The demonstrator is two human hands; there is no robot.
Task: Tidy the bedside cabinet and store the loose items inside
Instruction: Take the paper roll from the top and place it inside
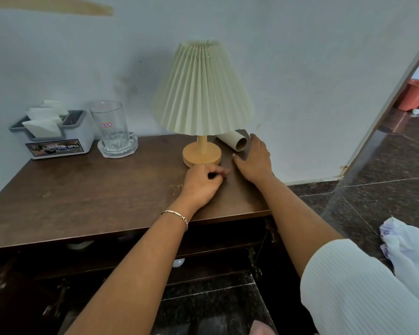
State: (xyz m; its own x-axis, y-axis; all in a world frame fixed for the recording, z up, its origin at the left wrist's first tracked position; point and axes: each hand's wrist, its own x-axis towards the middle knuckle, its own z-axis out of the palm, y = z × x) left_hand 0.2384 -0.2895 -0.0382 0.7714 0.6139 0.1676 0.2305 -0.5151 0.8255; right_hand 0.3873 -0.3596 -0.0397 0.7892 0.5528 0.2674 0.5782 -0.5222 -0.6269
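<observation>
1. Cabinet point(82, 197): dark wood, against a pale wall; the open space under its top is dim, with pale items inside that are too dark to identify.
2. Lamp point(201, 93): pleated cream shade, round wooden base; upright on the right half of the top.
3. Tube point(232, 140): cardboard, lying on its side just behind and right of the lamp base, open end toward the right hand.
4. Glass point(110, 126): clear, upright, standing in a clear dish point(128, 147) at the back left.
5. Organiser point(58, 139): grey box holding white tissues, just left of the glass.
6. Left hand point(201, 184): on the top just in front of the lamp base, fingers curled in to the thumb; cannot tell whether they pinch anything. Bracelet point(177, 213) at the wrist.
7. Right hand point(254, 160): flat on the top, fingers straight, just right of the lamp base, fingertips near the tube.
8. Bag point(409, 250): white plastic, crumpled on the floor at right.
9. Bucket point(416, 94): red, beyond the doorway.
</observation>
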